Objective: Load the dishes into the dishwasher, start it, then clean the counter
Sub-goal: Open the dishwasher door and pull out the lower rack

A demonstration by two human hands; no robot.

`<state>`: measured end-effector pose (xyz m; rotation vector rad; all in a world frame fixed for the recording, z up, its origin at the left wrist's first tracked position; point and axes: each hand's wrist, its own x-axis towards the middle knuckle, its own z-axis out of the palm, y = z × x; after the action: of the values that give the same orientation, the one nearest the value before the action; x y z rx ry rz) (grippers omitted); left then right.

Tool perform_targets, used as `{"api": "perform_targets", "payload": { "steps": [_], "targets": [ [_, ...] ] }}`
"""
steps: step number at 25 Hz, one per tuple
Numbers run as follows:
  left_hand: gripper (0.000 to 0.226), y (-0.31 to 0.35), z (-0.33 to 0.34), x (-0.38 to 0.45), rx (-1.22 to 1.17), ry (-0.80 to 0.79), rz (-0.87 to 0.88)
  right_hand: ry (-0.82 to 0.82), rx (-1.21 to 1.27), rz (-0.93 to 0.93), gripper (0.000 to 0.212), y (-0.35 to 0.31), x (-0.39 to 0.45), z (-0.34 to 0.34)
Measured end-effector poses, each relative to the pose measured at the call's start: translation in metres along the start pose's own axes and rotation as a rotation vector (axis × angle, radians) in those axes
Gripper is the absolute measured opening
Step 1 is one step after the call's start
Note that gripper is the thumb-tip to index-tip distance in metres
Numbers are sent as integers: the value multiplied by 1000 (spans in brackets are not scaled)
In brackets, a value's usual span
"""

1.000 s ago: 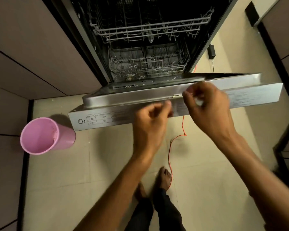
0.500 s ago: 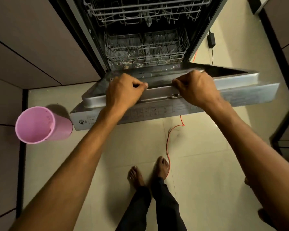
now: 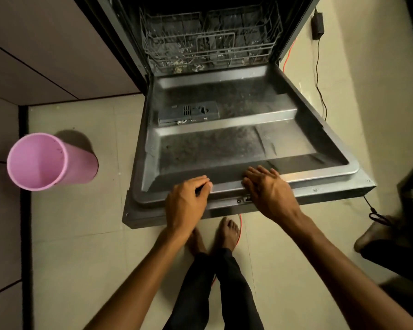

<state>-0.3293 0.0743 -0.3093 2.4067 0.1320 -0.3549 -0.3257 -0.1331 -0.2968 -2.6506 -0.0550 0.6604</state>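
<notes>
Dishwasher door [image 3: 236, 139] lies flat before me, its long edge crosswise under both my hands. Left hand [image 3: 186, 206] curls on the rim, apparently gripping it; right hand [image 3: 268, 191] rests flat. Rack [image 3: 210, 41] lies beyond.

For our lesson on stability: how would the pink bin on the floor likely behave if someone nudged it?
The pink bin looks like thin plastic and seems to hold nothing, so it is probably light and would slide easily on the smooth floor tiles. It is tall with a narrower base, so a push near the rim might tip it.
</notes>
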Motion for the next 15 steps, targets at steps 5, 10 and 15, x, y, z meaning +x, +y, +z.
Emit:
{"api": "perform_targets", "payload": {
  "steps": [5,10,15],
  "targets": [
    [44,-40,59,-23,127,-106,-11,-81,-18,68,54,21,-11,66],
    [48,-79,109,-34,189,-244,-45,-158,-35,67,93,48,-10,130],
    [50,-123,160,-32,194,-330,-78,-225,-33,87,88,77,1,196]
  ]
}}
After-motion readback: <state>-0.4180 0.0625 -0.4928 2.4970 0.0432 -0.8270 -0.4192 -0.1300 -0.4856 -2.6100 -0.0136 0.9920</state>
